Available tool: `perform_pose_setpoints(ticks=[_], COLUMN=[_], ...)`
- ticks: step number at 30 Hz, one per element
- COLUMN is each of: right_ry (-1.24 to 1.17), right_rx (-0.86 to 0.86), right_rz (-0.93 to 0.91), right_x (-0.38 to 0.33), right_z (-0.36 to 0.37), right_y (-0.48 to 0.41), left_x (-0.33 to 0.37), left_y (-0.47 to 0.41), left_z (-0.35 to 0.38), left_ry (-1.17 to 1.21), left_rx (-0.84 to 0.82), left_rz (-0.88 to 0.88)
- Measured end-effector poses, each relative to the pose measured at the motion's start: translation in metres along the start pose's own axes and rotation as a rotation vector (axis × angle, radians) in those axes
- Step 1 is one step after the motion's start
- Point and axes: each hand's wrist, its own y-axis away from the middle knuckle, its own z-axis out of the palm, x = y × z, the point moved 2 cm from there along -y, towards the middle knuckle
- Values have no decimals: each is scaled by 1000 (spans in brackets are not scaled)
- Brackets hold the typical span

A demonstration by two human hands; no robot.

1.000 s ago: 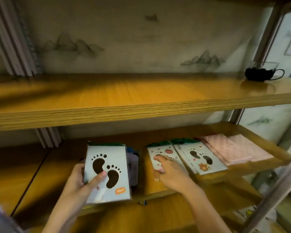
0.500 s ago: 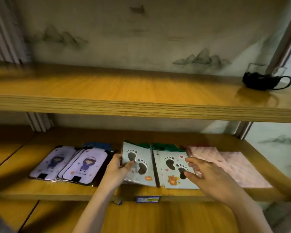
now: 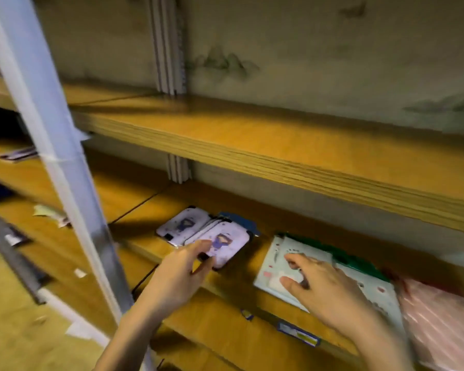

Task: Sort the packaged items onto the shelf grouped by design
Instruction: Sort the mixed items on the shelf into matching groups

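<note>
The wooden shelf unit [image 3: 279, 145] filled the view, its upper board running from 9 o'clock down to 3 o'clock, and a pale metal upright [image 3: 51, 145] crossed the picture at 10 o'clock. The lower shelf [image 3: 225, 311] carried the packaged items in a row. At 4 o'clock lay the pink packets [image 3: 439, 325], reaching the picture's right edge. Just beside them, toward the centre, lay the pale footprint-design packets [image 3: 319, 259] with green tops, overlapping one another; the blur hid how many. At 6 o'clock, apart from those, lay the purple cartoon-figure packets [image 3: 198, 234], two faces showing side by side with a blue-edged one under them. The right hand [image 3: 330, 293] rested over the footprint-design packets, its grip spread with fingertips on the topmost face and nothing pinched. The left hand [image 3: 177, 274] hovered at the near edge of the purple packets, its grip spread and empty, fingertips just at the nearest packet's corner; touch could not be told. A small blue-and-yellow label [image 3: 298, 334] sat on the shelf's front edge at 5 o'clock.
</note>
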Motion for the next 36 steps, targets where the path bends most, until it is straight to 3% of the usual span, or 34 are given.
perform_pose_setpoints(ticks=[9,15,26,36], right_ry=[-19,-26,-69,-36], right_rx=[-161,-130,-49,-53], right_rz=[-402,-548,-553,-487], right_x=[-140,-249,-439,-554], right_z=[32,56,117,138], right_y=[-58,-83,-129,-204], left_x=[-96,-176,-305,-401], left_y=[74,102,119,99], left_z=[-95,-165,-302,-388], left_ry=[-107,-207,-325,-317], left_rx=[205,319,313,376], left_rz=[-278,-400,-341,-393])
